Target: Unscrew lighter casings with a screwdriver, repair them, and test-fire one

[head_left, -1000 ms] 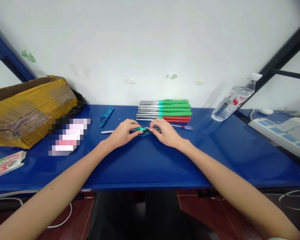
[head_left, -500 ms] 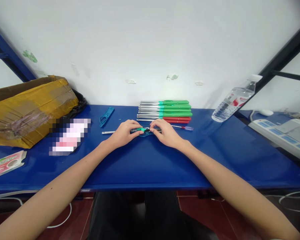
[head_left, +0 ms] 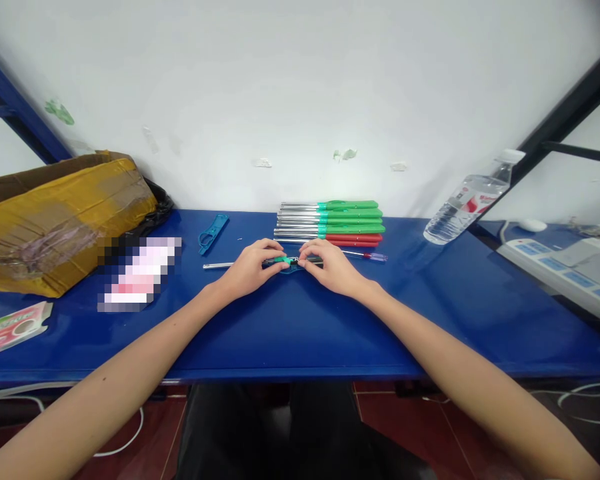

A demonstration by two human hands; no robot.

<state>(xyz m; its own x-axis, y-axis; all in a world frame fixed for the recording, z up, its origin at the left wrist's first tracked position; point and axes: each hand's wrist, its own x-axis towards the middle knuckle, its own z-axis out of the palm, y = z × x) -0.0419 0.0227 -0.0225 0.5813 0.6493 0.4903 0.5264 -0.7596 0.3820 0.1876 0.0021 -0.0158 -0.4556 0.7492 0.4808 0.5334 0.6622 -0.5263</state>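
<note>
Blue, glossy finish is shown on the surface (head_left: 290, 333), by which all the objects are carried. A cardboard box (head_left: 65, 227), wrapped in yellow tape, is placed at the far left corner. At the right edge a white power strip (head_left: 555, 267) with blue panels is seen. A clear bottle (head_left: 467, 203), white-capped and labelled, is set near the far edge, toward the right corner. Tools with green handles (head_left: 353, 214) and red handles (head_left: 353, 238) are laid in a row along the middle of the far edge, their metal tubes directed toward the left edge. Toward the left edge, an item (head_left: 140, 273) is obscured by pixelation.

Between the row and the near edge, a tool under assembly (head_left: 286, 261) is held level, parallel to the far edge. Its green collar is gripped between the thumb and fingers of the left hand (head_left: 255, 267); its other end is enclosed by the bent, nearly meeting fingertips of the right hand (head_left: 333, 267). Whether a tiny part is also pinched there cannot be told. A printed card (head_left: 15, 328) is placed near the near left corner. A purple-handled screwdriver (head_left: 375, 257) is laid just before the row. Left of the row, a loose blue shell (head_left: 213, 233) is laid.
</note>
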